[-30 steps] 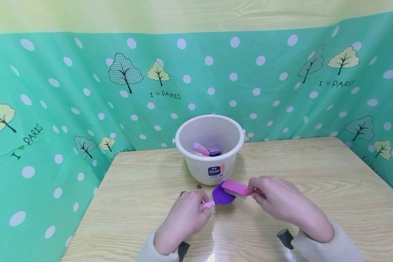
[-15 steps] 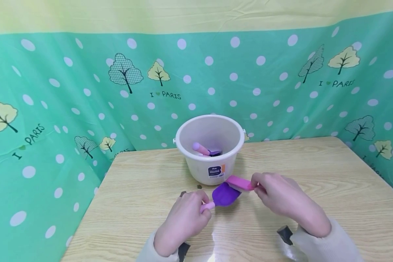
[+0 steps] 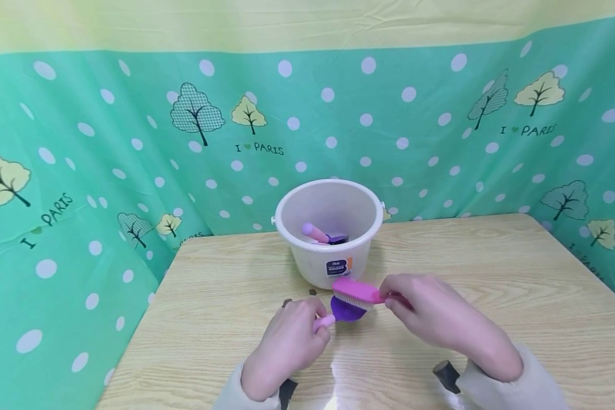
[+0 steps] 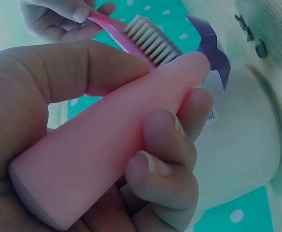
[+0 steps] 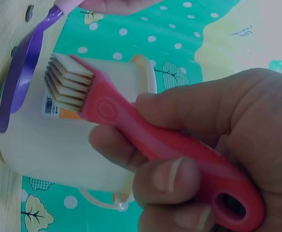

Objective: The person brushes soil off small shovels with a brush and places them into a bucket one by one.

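My left hand (image 3: 292, 339) grips the pink handle of a small hand shovel (image 3: 347, 312) with a purple blade. In the left wrist view the fingers wrap around that pink handle (image 4: 107, 140). The right hand (image 3: 435, 310) holds a pink scrub brush (image 3: 356, 291) by its red-pink handle. Its pale bristles (image 5: 68, 84) face down over the purple blade, overlapping it in the head view. Both tools are just in front of a white bucket (image 3: 307, 262). Inside the bucket lies another tool with a pink handle (image 3: 315, 232) and a purple part.
The bucket stands on a wooden table (image 3: 225, 273) near its back edge. Small dark bits (image 3: 312, 292) lie on the table left of the shovel, one (image 3: 287, 303) close beside the left hand. A green dotted curtain (image 3: 133, 125) hangs behind and along both sides.
The brush slid right and up across the shovel blade, then came back left over it. The left hand and shovel have barely moved, with the blade tilting slightly.
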A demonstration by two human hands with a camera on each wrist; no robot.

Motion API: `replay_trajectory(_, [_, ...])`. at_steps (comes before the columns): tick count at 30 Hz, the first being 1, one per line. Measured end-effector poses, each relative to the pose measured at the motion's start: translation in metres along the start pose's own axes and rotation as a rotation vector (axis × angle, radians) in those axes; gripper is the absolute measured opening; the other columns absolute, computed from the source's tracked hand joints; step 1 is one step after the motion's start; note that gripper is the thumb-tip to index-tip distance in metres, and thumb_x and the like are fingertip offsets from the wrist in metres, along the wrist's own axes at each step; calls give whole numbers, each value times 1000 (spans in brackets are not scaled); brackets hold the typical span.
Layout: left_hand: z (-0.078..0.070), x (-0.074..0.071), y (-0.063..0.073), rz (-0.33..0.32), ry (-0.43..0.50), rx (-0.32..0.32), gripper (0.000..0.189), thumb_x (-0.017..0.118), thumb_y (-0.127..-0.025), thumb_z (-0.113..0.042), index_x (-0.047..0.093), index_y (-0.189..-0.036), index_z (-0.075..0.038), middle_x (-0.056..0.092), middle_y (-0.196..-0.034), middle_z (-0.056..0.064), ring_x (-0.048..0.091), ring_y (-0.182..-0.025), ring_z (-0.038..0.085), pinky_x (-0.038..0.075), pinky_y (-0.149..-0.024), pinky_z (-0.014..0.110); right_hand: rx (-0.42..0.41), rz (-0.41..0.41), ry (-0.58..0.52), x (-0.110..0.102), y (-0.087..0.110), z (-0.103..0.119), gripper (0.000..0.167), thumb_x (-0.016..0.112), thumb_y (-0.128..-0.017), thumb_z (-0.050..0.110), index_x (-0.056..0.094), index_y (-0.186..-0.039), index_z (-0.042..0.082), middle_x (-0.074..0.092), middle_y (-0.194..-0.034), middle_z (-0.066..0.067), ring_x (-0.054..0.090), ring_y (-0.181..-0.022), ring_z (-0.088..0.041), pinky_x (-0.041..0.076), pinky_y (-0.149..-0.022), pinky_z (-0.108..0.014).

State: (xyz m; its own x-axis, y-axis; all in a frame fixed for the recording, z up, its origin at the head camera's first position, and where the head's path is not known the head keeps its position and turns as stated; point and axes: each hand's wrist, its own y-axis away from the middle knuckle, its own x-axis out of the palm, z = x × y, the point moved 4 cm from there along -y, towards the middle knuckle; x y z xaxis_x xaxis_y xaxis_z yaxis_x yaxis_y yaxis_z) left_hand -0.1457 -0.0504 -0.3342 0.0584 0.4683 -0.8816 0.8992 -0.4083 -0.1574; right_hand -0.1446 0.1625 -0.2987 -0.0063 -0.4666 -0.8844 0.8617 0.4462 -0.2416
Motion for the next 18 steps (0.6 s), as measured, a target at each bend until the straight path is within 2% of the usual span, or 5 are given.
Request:
replay_trajectory(5, [1, 1, -1, 15, 10, -15, 12, 65, -72, -9, 65, -84, -12, 50, -64, -9, 46, -57, 9, 39, -53, 25, -24, 42, -29, 4, 0, 4, 13, 65, -86, 9, 67, -90, 21, 56, -76, 18, 47, -60, -1, 42, -56, -21])
replay_trajectory(10, [2, 2, -1, 35, 13, -32, 12, 65, -74, -10, 65, -85, -12, 48, -63, -9, 46, -57, 9, 38, -52, 25, -38, 89, -13, 9, 0, 5, 13, 64, -87, 10, 66, -88, 23, 54, -73, 18, 47, -61, -1, 42, -57, -22])
replay_trajectory(18, [1, 1, -1, 34, 10, -25, 14, 65, -73, -9, 65, -87, -11, 48, -63, -8, 45, -56, 9, 38, -52, 25, -40, 90, 32, 12, 1, 1, 16, 67, -85, 10, 65, -88, 25, 53, -73, 19, 45, -61, -1, 40, -55, -23])
